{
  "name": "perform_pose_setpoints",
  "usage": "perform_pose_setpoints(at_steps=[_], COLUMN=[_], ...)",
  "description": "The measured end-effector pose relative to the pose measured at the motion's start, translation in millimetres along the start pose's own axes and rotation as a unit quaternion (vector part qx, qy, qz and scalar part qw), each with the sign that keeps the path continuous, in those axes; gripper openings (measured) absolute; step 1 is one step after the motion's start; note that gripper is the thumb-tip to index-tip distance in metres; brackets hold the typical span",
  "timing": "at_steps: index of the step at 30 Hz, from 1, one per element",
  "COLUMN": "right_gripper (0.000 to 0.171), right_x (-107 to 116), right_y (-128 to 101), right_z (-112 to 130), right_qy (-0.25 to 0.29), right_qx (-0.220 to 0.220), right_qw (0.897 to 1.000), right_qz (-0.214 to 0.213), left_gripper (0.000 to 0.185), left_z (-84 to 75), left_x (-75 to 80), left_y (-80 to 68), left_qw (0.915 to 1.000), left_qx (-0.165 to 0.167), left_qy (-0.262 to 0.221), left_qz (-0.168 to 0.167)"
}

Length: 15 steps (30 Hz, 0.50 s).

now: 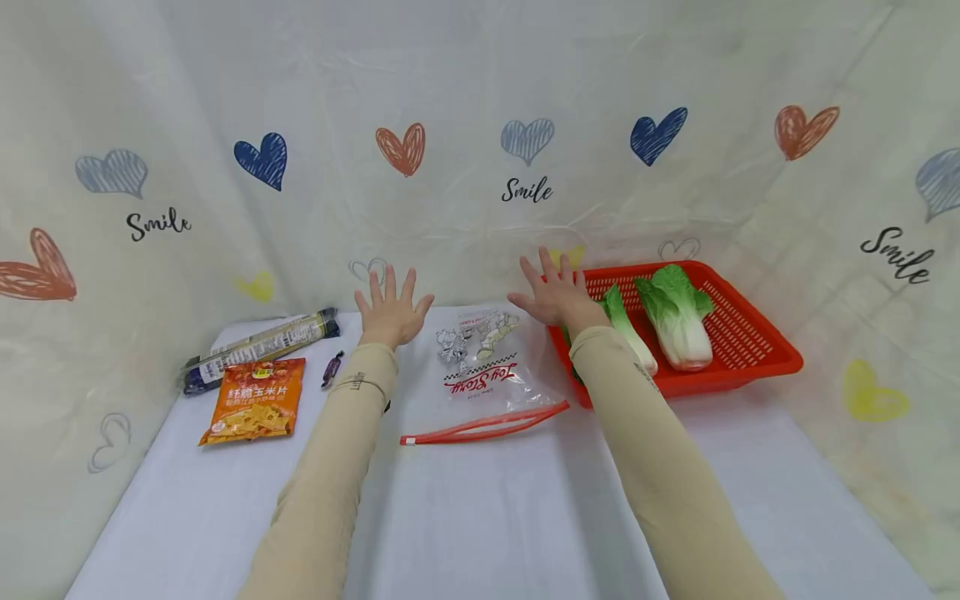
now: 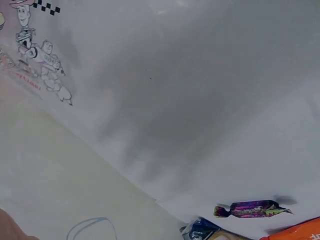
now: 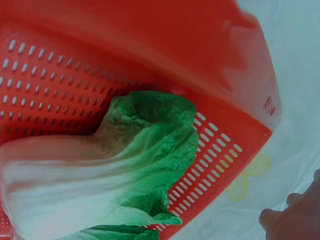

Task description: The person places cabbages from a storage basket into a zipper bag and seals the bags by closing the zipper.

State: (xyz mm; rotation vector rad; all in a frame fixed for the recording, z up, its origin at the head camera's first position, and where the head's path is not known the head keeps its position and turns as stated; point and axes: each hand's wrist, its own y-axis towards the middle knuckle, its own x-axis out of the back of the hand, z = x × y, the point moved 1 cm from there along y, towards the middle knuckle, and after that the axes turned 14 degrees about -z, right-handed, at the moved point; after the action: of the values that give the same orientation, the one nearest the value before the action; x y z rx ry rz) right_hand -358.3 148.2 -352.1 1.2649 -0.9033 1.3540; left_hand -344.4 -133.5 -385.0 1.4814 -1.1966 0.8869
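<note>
In the head view, the left hand (image 1: 392, 313) and right hand (image 1: 555, 293) are seen raised with fingers spread wide, nothing being held. Between them a clear zip bag (image 1: 487, 375) is laid on the counter (image 1: 480, 517), its long axis running near to far and its red zip strip at the near end. To its right, a red basket (image 1: 757, 350) is seen with cabbage (image 1: 678, 317) inside.

In the left wrist view, a purple candy (image 2: 252, 209) is shown lying lengthwise, left to right.

In the right wrist view, the cabbage (image 3: 100, 170) is seen resting in the basket (image 3: 150, 45).

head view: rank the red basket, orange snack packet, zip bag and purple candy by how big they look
1. red basket
2. zip bag
3. orange snack packet
4. purple candy
All lie at a similar depth on the table, so nearness hardly skews the order.
</note>
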Motion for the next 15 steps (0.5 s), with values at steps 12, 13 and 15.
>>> perform_pose_setpoints(at_steps=[12, 13, 15], right_gripper=[0.080, 0.080, 0.079], right_x=[-5.5, -4.0, -1.3], right_y=[3.3, 1.8, -1.3], right_z=[-0.8, 0.8, 3.7], right_qy=[-0.001, 0.001, 0.000], right_qx=[-0.005, -0.004, -0.003], right_qw=[1.000, 1.000, 1.000], right_qz=[0.003, 0.002, 0.001], left_gripper=[0.075, 0.075, 0.075], left_z=[2.1, 2.3, 2.5], left_x=[-7.0, -6.7, -5.8], left_y=[4.3, 4.4, 3.8], left_qw=[0.9994, 0.9994, 0.9995], left_qx=[0.007, 0.007, 0.006], left_qy=[0.022, 0.022, 0.021], left_qz=[0.027, 0.026, 0.024])
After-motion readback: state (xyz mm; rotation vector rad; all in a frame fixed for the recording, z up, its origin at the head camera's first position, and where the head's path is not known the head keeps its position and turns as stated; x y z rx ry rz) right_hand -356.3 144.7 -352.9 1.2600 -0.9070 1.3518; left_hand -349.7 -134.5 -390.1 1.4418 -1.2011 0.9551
